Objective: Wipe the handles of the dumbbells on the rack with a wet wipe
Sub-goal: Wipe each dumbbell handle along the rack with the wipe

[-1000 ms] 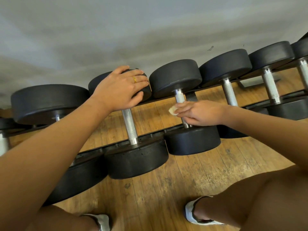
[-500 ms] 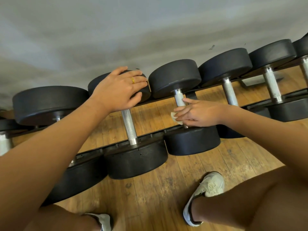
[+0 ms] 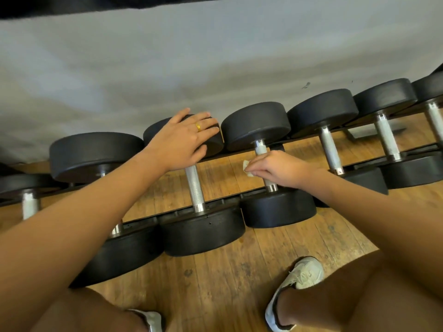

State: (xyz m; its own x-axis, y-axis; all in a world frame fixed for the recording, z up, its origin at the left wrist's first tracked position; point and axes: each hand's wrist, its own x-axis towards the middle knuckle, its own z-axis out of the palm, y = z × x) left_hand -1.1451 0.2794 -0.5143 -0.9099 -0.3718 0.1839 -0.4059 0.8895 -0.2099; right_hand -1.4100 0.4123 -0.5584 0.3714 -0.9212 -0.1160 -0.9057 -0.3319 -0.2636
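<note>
Right hand (image 3: 282,168) curled over handle (image 3: 260,148), fingers closed, pinching white wipe (image 3: 247,167) against bar; wipe corner sticks out left of fingertips. Forearm enters from right, knuckles up.

Near head (image 3: 278,209) of dumbbell just below grip, far head (image 3: 256,125) just beyond; both on rack (image 3: 217,202). Handle's long axis runs near to far, far end leaning slightly left.

Left of grip: left hand (image 3: 182,140) flat, fingers straight and spread, on far head of neighbouring dumbbell (image 3: 195,188); ring (image 3: 198,127) on finger.
</note>
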